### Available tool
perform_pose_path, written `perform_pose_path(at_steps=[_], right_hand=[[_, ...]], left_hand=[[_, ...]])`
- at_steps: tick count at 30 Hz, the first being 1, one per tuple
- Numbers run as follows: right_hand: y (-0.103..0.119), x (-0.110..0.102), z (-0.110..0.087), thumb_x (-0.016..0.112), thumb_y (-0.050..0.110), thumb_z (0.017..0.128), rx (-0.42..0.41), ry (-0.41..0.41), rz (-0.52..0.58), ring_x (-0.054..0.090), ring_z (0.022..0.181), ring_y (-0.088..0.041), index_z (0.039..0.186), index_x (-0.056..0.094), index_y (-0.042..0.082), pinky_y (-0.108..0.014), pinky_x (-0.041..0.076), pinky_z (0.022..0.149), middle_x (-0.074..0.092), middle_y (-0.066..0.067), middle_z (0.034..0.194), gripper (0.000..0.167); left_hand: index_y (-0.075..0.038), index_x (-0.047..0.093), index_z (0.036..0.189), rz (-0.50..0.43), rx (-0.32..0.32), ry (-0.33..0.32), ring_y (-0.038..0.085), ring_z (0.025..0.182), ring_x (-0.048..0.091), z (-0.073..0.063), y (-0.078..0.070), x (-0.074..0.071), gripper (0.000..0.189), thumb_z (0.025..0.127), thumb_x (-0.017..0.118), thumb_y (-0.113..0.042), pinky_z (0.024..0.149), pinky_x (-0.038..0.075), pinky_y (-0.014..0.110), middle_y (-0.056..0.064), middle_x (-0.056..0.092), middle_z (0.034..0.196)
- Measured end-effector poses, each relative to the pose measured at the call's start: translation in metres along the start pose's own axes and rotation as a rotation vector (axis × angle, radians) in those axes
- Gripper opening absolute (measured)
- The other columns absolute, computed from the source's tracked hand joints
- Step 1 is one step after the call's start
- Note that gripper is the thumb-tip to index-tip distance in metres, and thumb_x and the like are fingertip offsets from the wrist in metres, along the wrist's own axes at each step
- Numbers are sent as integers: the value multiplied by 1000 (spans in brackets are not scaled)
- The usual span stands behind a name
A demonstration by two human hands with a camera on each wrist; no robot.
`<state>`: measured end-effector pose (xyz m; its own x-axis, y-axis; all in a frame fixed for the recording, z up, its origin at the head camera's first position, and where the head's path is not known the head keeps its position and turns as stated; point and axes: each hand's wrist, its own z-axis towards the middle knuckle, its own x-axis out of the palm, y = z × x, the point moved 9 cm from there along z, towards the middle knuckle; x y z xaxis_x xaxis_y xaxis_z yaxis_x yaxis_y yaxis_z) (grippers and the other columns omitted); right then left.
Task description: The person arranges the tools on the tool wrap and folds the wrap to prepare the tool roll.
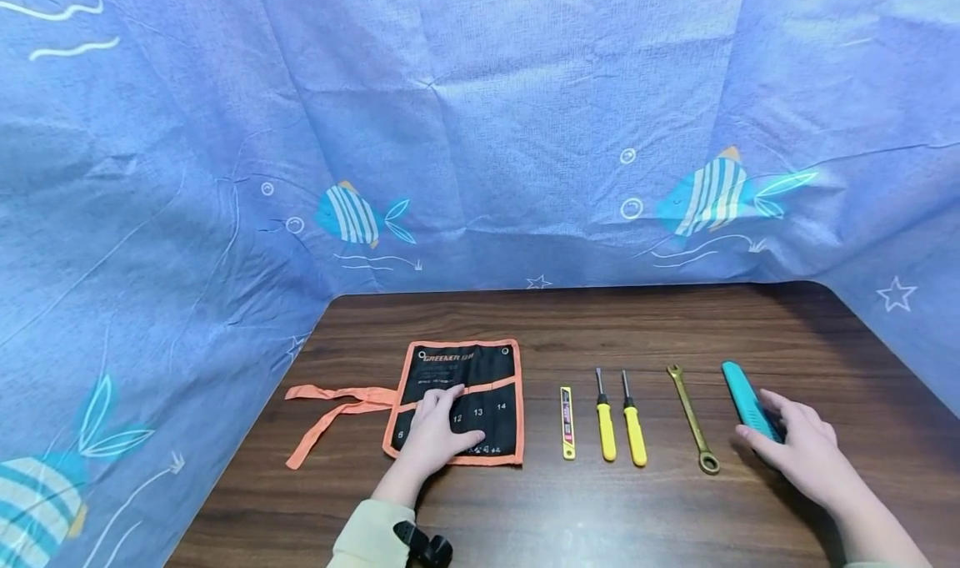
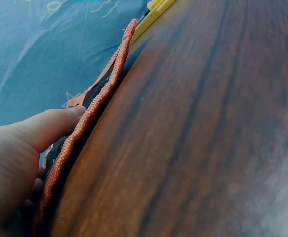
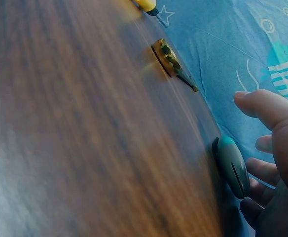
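A black tool pouch [image 1: 491, 422] with orange trim and printed numbers lies flat on the table at the left. My left hand [image 1: 432, 434] rests on its lower left part, fingers toward the middle seam. In the left wrist view the thumb [image 2: 60, 121] touches the pouch near its orange edge [image 2: 87, 116]. At the far right lies a long teal tool [image 1: 746, 397] with a dark, slotted near end [image 3: 234, 170]. My right hand [image 1: 806, 447] reaches around that near end, thumb on one side and fingers on the other. The right wrist view shows the thumb held well away from it.
Between the hands lie a slim yellow-edged packet [image 1: 567, 422], two yellow-handled screwdrivers [image 1: 606, 430] [image 1: 634, 434] and a brass-coloured combination wrench [image 1: 692, 414]. Orange ties [image 1: 337, 405] trail left from the pouch. A blue fish-print cloth [image 1: 517, 176] hangs behind the brown wooden table [image 1: 525, 518].
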<state>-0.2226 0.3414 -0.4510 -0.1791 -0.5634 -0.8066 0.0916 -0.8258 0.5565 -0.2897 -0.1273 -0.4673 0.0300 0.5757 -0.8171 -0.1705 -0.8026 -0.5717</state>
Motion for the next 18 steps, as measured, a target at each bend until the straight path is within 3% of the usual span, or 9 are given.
perform_pose_path(at_steps=[11,15,18], right_hand=[[-1,1,0,61,35,90,8,15,9,36,106,-53,133,30,-20,-64,17,81,42,-41,120,76],[-1,1,-1,61,35,90,10,9,16,36,106,-53,133,30,-19,-64,16,82,42,-41,120,76],[-3,2,-2,60,35,91,16,15,24,35,107,-53,135,28,-19,-64,15,83,40,-41,121,77]], left_hand=[[-17,52,134,45,55,31,22,102,43,3,1,2,73,74,71,-54,86,40,44,4,49,112],[-14,45,139,-18,48,58,19,97,44,6,3,-1,79,76,69,-54,82,40,40,-3,50,98],[-9,34,145,-78,21,85,17,84,46,9,6,-3,88,77,70,-52,75,40,36,-4,48,88]])
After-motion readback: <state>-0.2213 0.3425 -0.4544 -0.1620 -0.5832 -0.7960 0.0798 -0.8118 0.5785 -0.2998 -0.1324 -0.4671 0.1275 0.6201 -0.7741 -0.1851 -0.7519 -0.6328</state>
